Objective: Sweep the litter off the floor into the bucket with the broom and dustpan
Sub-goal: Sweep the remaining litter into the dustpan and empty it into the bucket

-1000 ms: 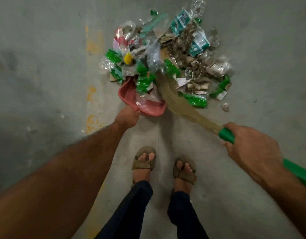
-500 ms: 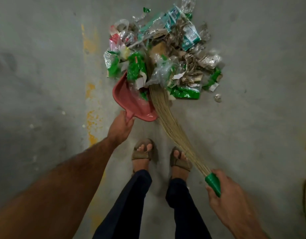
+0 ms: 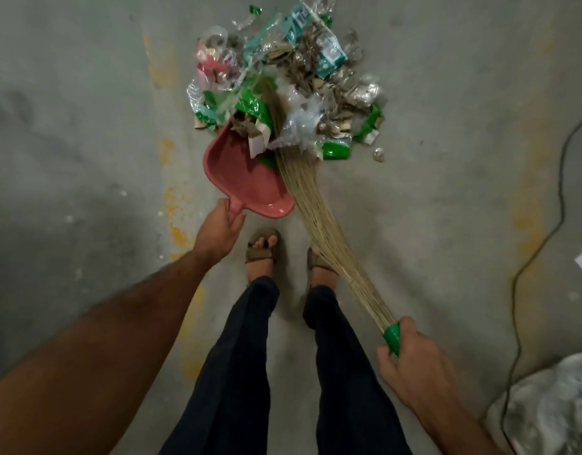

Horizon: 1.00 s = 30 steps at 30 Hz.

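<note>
Our left hand grips the pink plastic dustpan by its handle, its mouth at the heap of wrappers and cardboard scraps on the concrete floor; our right hand clasps the green-handled straw broom, raking litter in.

Both bare forearms reach forward from the near edge. The left hand stretches farther out, left of the feet, its fingers curled round the short handle of the pink plastic dustpan. The right hand stays nearer, on the right, gripping the green plastic collar of the straw broom.
</note>
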Each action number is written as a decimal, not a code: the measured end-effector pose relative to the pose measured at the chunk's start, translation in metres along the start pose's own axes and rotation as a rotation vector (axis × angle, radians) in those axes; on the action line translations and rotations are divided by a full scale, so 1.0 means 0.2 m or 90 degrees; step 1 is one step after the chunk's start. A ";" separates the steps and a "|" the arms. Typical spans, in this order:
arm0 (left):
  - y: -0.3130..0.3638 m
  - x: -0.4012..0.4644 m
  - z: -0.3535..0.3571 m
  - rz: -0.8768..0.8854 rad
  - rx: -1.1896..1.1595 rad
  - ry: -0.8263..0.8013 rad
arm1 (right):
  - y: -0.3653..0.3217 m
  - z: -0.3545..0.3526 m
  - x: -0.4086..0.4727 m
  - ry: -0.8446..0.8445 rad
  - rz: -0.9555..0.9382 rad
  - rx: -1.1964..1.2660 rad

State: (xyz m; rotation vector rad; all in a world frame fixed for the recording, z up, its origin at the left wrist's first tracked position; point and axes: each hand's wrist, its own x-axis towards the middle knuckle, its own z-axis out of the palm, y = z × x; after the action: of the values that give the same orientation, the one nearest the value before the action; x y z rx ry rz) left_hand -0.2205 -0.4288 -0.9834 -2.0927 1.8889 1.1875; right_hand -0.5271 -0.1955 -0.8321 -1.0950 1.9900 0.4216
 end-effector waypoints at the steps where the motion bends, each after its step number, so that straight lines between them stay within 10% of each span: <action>1: 0.04 -0.05 -0.04 0.005 0.000 -0.004 | 0.01 -0.03 -0.06 0.004 0.010 -0.002; 17: 0.38 -0.96 -0.79 0.136 0.023 -0.009 | 0.32 -0.31 -1.22 0.107 0.089 -0.059; 30: 0.38 -1.28 -1.20 0.411 0.039 -0.037 | -0.23 0.25 -2.15 0.243 0.247 0.129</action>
State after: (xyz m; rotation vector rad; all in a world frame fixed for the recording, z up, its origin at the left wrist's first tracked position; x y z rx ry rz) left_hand -0.1564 -0.3671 -0.6363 -1.4235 2.6271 1.2338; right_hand -0.3364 0.0449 -0.5238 -0.6970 2.5327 0.2091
